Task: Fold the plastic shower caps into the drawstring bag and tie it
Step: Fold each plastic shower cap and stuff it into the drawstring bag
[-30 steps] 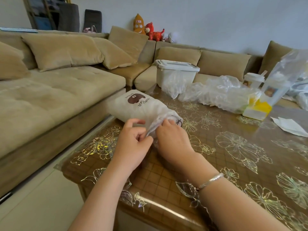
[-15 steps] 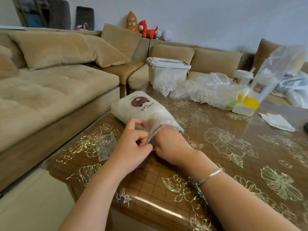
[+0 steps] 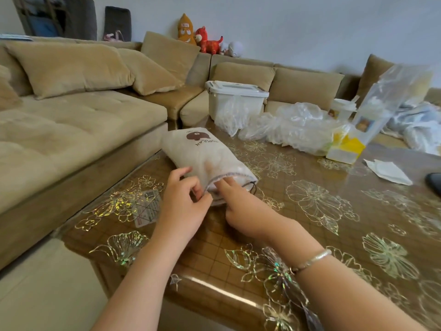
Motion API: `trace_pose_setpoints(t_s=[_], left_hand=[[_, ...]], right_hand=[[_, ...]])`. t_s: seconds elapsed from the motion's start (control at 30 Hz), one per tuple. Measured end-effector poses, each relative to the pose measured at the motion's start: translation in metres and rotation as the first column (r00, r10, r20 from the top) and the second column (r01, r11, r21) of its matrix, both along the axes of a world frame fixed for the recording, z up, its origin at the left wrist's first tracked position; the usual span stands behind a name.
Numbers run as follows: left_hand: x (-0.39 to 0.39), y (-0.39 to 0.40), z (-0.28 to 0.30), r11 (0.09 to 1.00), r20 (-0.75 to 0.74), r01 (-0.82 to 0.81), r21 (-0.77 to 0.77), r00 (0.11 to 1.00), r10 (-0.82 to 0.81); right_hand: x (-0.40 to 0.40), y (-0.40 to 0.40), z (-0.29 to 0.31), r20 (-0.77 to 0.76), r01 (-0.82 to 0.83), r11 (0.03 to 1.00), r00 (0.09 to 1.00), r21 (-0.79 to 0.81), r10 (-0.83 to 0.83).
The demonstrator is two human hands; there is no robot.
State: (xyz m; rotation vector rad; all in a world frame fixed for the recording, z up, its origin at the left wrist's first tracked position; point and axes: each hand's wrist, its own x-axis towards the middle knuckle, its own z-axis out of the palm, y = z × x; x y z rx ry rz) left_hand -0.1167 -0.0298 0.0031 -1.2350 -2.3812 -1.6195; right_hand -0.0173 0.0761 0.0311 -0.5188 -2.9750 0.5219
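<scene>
- A white cloth drawstring bag (image 3: 205, 154) printed with a brown bear head lies on its side on the brown counter (image 3: 334, 235) with its gold flower-patterned cover, near the counter's left edge, with its mouth turned toward the person.
- The left hand (image 3: 183, 206) pinches the near hem of the bag's mouth between thumb and curled fingers, holding it lifted.
- The right hand (image 3: 241, 206) has its fingers pushed inside the mouth of the bag; the fingertips show dimly through the thin cloth. I cannot tell whether they grip anything in there.
- A silver bracelet (image 3: 312, 259) sits on the right wrist.
- A dark drawstring cord (image 3: 253, 187) hangs loose at the right corner of the bag's mouth.
- A heap of clear crumpled plastic shower caps (image 3: 293, 130) lies farther back on the counter, well apart from the bag.
- Just beside the heap on the right stands a yellow and white carton (image 3: 346, 150) inside a clear plastic bag.
- A white lidded plastic bin (image 3: 235, 96) stands at the far end.
- A tan cushioned sofa (image 3: 78, 115) runs along the left and back.
</scene>
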Motion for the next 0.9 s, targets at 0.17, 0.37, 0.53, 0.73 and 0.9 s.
trace_pose_setpoints(t_s=[0.17, 0.37, 0.53, 0.73, 0.9], left_hand=[[0.014, -0.005, 0.003, 0.993, -0.024, -0.095, -0.068, 0.995, 0.094], [0.037, -0.008, 0.010, 0.983, -0.117, -0.183, -0.028, 0.977, 0.178], [0.074, 0.007, 0.020, 0.976, -0.306, -0.201, 0.084, 0.927, 0.218], [0.095, 0.066, 0.023, 0.998, -0.269, -0.025, -0.055, 0.963, 0.009], [0.090, 0.111, 0.018, 0.979, 0.074, 0.159, -0.125, 0.986, -0.150]], right_hand=[[0.029, 0.001, -0.003, -0.118, -0.051, 0.997, 0.991, 0.052, 0.057], [0.062, 0.000, -0.002, -0.217, -0.044, 0.998, 0.975, 0.036, 0.051], [0.084, 0.022, 0.002, -0.348, 0.114, 0.993, 0.932, 0.013, -0.102], [0.107, 0.083, 0.003, -0.408, 0.335, 0.940, 0.850, -0.071, -0.334], [0.096, 0.146, 0.003, -0.329, 0.514, 0.856, 0.801, -0.051, -0.500]])
